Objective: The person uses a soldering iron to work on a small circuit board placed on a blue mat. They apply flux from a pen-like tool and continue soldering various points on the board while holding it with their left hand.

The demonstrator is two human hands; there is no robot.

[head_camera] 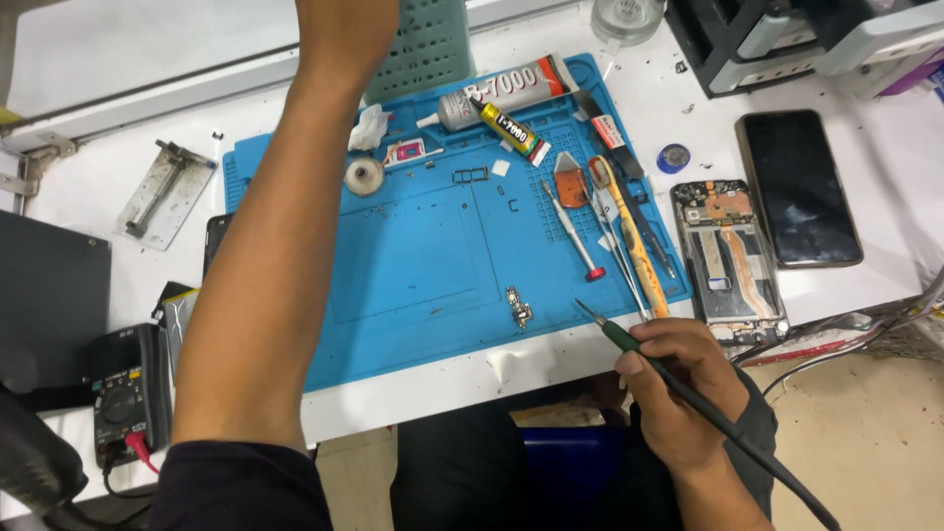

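My right hand is closed in a pen grip around a soldering iron, tip pointing up and left over the near edge of the surface, just off the near right corner of the blue mat; this grip keeps the tip steady and aimed at the work. A small metal part lies on the mat close to its near edge, left of the tip and apart from it. My left arm reaches across the mat toward the far edge; its hand is cut off by the frame, so I cannot tell its state. Tweezers and a screwdriver lie along the mat's right edge, within reach. An opened phone rests beside the mat. The iron's cord leaves the frame.
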